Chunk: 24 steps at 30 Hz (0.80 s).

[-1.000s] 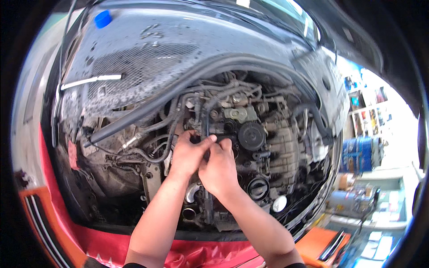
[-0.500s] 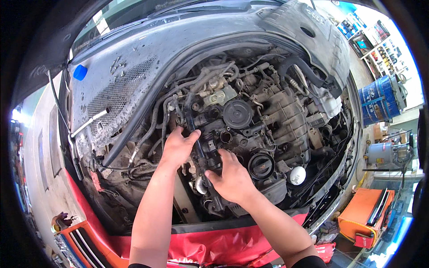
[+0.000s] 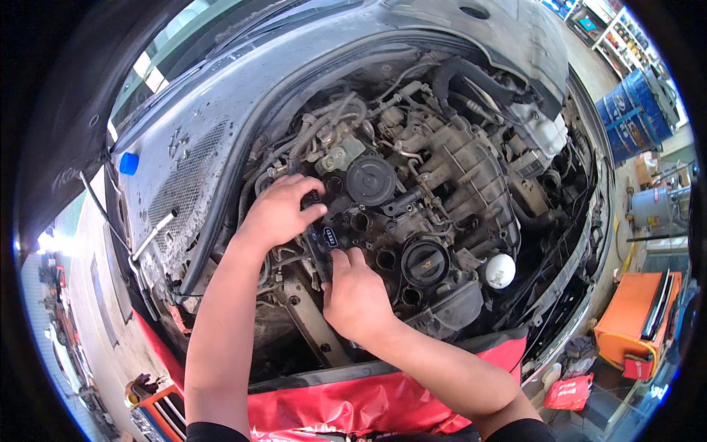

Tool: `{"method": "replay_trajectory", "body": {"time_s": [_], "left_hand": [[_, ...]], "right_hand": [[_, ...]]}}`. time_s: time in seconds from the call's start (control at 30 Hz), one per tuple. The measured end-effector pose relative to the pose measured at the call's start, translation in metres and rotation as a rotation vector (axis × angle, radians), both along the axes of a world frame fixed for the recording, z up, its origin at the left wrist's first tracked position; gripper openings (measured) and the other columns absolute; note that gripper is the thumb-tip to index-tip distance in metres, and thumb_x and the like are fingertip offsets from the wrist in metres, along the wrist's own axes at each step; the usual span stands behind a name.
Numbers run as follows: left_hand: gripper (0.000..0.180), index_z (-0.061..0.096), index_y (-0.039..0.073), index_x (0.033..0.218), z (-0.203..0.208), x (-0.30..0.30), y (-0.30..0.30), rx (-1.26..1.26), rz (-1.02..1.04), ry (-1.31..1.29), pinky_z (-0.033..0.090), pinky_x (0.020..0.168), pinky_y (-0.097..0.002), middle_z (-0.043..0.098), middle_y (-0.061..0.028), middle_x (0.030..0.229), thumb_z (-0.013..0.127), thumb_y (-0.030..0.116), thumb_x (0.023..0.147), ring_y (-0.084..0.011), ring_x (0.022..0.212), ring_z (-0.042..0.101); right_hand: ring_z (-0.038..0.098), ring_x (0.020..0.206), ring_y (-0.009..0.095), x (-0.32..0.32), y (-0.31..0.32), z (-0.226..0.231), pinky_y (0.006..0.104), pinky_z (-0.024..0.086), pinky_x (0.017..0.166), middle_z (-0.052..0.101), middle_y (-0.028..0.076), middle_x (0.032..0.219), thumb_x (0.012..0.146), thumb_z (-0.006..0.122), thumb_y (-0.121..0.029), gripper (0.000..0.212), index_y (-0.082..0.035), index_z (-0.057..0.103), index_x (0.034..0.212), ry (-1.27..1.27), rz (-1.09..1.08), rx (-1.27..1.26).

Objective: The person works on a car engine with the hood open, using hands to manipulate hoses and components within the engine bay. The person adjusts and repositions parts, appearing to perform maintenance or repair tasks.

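My left hand is closed round the upper part of a black wiring harness with plug connectors, its thumb and fingers around a dark connector. My right hand has its fingers wrapped on the lower part of the same harness, which sits along the left side of the engine. Several round open wells show beside it, one of them a lower well. To their right is the black oil filler cap, and above is a round black cover. My palms hide much of the harness.
A white round cap stands at the engine's right. Small bolts, a blue cap and a metal bar lie on the cowl. A red fender cover drapes the front edge; an orange toolbox stands right.
The harness has shifted left off the engine, and more wells show. My left hand has risen and curled round its connector. My right hand has moved with it; the whole view has turned slightly.
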<state>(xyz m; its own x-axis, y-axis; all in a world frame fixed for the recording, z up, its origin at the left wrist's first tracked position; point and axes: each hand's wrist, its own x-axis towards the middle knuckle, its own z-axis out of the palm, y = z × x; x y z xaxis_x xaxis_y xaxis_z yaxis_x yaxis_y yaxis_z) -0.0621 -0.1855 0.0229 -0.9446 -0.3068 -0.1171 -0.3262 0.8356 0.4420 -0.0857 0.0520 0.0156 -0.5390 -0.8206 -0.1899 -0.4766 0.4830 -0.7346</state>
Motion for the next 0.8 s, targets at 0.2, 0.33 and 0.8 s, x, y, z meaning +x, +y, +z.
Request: {"method": "replay_trajectory", "body": {"time_s": [0.2, 0.33, 0.8], "left_hand": [[0.032, 0.075, 0.012, 0.129, 0.002, 0.002, -0.002, -0.025, -0.011, -0.020, 0.057, 0.110, -0.0498, 0.077, -0.0123, 0.125, 0.085, 0.027, 0.103, -0.0396, 0.125, 0.071], [0.034, 0.073, 0.012, 0.132, 0.001, 0.002, -0.008, 0.077, 0.029, -0.058, 0.057, 0.107, -0.0503, 0.076, -0.0147, 0.127, 0.084, 0.026, 0.104, -0.0423, 0.124, 0.072], [0.031, 0.073, 0.004, 0.124, -0.017, 0.091, 0.076, 0.134, 0.459, 0.057, 0.066, 0.097, -0.0437, 0.070, -0.0163, 0.125, 0.086, 0.025, 0.106, -0.0268, 0.104, 0.080]], "right_hand": [[0.075, 0.119, 0.048, 0.000, 0.031, 0.017, 0.0523, 0.064, 0.099, 0.067, 0.028, 0.140, 0.096, 0.076, -0.012, 0.060, 0.007, 0.060, 0.151, 0.203, 0.010, -0.230], [0.074, 0.119, 0.036, 0.044, 0.115, 0.037, 0.0441, 0.061, 0.102, 0.071, 0.021, 0.132, 0.100, 0.064, -0.017, 0.040, -0.001, 0.071, 0.136, 0.182, 0.454, -0.339], [0.082, 0.108, 0.034, 0.150, 0.271, -0.022, 0.0485, 0.067, 0.090, 0.078, 0.015, 0.126, 0.103, 0.070, -0.028, 0.034, -0.008, 0.067, 0.130, -0.261, 0.759, 0.289]]}}
